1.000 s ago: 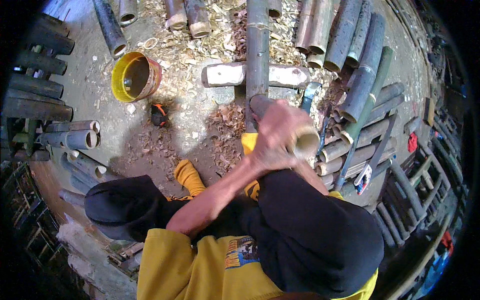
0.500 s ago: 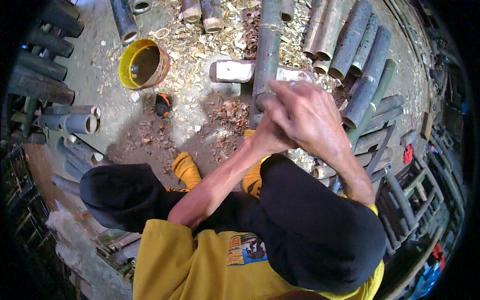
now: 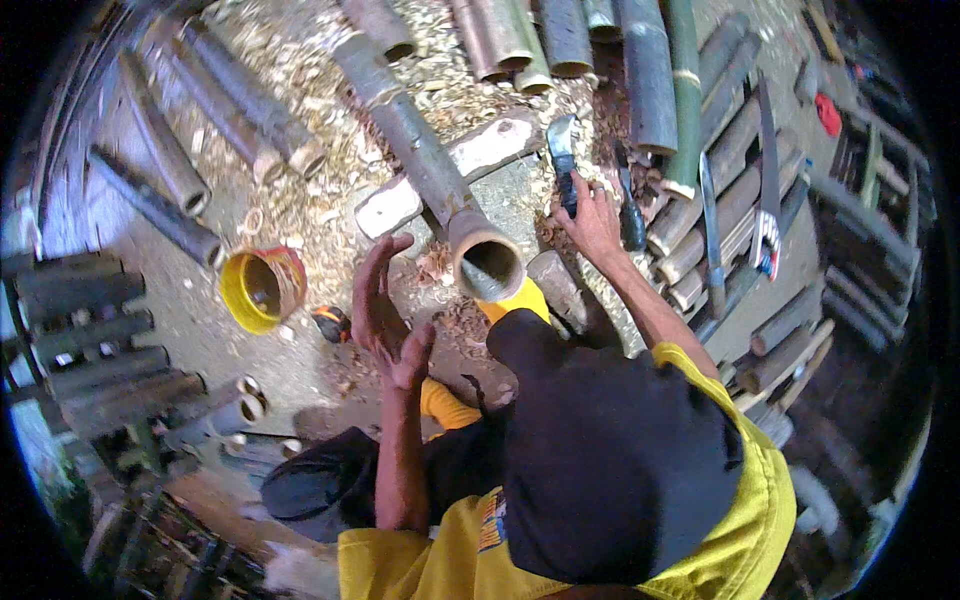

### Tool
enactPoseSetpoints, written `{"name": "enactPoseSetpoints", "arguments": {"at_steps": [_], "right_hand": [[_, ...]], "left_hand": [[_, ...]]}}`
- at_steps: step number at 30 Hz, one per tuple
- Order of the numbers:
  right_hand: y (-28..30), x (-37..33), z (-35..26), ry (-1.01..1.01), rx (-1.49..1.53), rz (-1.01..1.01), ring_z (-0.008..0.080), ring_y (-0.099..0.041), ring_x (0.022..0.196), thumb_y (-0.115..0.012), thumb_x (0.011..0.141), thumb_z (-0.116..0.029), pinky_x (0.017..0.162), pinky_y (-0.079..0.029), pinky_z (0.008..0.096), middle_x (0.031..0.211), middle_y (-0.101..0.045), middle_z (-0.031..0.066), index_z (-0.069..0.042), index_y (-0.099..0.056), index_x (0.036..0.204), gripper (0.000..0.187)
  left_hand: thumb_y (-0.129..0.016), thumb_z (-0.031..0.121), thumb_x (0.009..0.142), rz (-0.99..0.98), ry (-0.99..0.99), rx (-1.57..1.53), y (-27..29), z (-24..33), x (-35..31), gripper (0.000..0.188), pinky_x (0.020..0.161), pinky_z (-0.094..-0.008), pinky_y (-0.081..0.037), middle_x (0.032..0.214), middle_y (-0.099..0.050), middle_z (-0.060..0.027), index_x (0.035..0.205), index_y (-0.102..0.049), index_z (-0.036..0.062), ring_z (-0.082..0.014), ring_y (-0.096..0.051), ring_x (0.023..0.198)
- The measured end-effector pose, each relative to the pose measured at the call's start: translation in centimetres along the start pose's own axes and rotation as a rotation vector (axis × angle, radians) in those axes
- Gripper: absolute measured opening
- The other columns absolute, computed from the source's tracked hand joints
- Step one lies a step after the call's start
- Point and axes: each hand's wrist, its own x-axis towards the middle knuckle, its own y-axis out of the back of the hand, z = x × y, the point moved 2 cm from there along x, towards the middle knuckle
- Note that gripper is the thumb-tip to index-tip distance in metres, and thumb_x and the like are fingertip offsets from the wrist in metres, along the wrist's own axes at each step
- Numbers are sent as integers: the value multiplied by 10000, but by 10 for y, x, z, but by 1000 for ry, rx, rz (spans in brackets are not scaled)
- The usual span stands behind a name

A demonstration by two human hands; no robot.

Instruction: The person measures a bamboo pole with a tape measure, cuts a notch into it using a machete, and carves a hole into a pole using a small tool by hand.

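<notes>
My right hand (image 3: 592,222) is closed around the dark handle of a short, broad-bladed knife (image 3: 563,142), which lies on the wood shavings with its blade pointing away from me. To the left, my left hand (image 3: 388,318) is raised and empty, thumb and fingers apart. Between the two hands, the hollow near end of a thick bamboo pole (image 3: 428,165) faces me. The pole rests across a whitish block (image 3: 497,143). A yellow sock on my foot shows just under its open end.
Left of my left hand are a yellow bucket (image 3: 262,290) and a small black-and-orange tape measure (image 3: 331,324). At the right lie a handsaw (image 3: 768,190) and a long blade (image 3: 711,235) on cut bamboo. Several more bamboo tubes (image 3: 650,85) lie at the back.
My hands were together over the pole; now they are apart. The left has moved left and opened, while the right has reached to the knife and gripped its handle. The view has turned.
</notes>
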Motion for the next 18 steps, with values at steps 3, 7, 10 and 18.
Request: {"name": "enactPoseSetpoints", "arguments": {"at_steps": [3,7,10,18], "right_hand": [[-10,-5,-1,-104,8,46,409,-436,1015,-675,705,-232,872,-379,480,1117,-458,264,-101,-313,1335,738],[-25,0,18,-205,118,68,406,-436,1013,-675,687,-188,862,-388,472,1110,-454,267,-106,-315,1328,739],[-13,7,10,-283,263,21,401,-501,916,-661,672,-198,804,-418,457,992,-506,266,-73,-377,1280,682],[54,-9,-20,-167,623,-26,230,-552,652,-562,716,-186,623,-454,341,722,-553,125,0,-437,1131,471]], "left_hand": [[-761,348,622,-119,28,115,-21,13,9,897,990,-424,-333,1222,-477,-197,1304,-336,-51,-315,-472,1141],[-825,226,569,-91,190,106,-57,3,12,791,860,-384,-439,1101,-533,-177,1191,-421,-49,-288,-535,1011],[-811,207,588,-44,223,89,-52,-2,0,704,818,-374,-453,1047,-546,-160,1136,-444,-40,-273,-548,948],[-747,147,653,66,403,576,17,15,-8,459,713,-321,-487,898,-579,-102,1012,-499,6,-241,-588,766]]}}
